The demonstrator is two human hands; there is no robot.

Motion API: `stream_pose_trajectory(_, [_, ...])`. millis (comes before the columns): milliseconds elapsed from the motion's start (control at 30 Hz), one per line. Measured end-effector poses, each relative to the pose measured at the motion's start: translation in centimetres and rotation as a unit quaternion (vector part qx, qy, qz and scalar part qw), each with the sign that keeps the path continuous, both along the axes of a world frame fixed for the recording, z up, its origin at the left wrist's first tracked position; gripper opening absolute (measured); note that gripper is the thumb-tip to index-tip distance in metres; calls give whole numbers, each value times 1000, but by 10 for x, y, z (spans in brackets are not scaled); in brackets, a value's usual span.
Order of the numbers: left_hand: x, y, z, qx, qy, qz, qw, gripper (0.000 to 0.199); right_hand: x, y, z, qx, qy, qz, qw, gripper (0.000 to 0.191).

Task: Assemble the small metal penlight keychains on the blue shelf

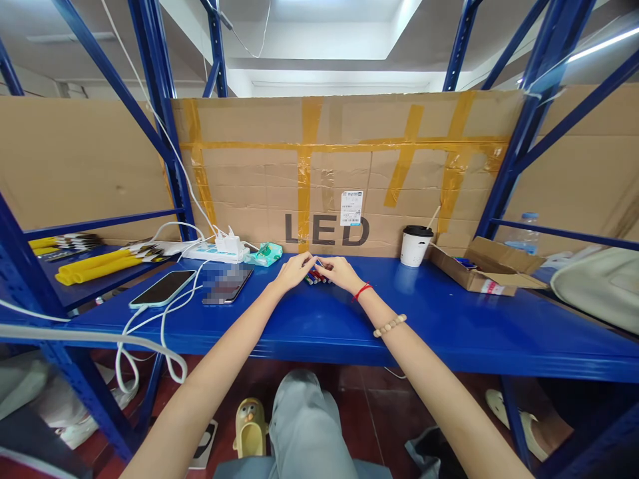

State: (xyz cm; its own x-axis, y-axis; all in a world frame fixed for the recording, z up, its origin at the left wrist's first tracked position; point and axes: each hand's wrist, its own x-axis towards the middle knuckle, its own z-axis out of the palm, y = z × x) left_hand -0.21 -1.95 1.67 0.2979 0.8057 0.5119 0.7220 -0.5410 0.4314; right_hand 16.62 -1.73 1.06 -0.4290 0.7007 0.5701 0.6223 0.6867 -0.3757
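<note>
Above the middle of the blue shelf [399, 326], my left hand [294, 271] and my right hand [340, 273] meet with their fingertips pinched close together. Something small and pale shows between the fingertips, too small to name. Just beneath and between the hands lie several slim coloured sticks [316, 278] that look like pens, partly covered by my fingers. The right wrist wears a red string and a beaded bracelet [390, 325].
Left of my hands lie two phones, one with a light-blue case [162, 289], white cables, a power strip [214, 250] and a green packet [267, 254]. To the right stand a lidded paper cup [415, 247] and an open cardboard box [492, 269]. Cardboard [249, 179] walls the back.
</note>
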Motion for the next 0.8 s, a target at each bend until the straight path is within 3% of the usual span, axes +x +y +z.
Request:
stream_pose_trajectory(433, [2,-2,0,-3,84,50,995,34,2,-2,1,40,-78,-17,996,27])
stream_pose_trajectory(800, [0,-1,-2,11,98,39,994,34,0,-1,3,59,-106,-19,992,23])
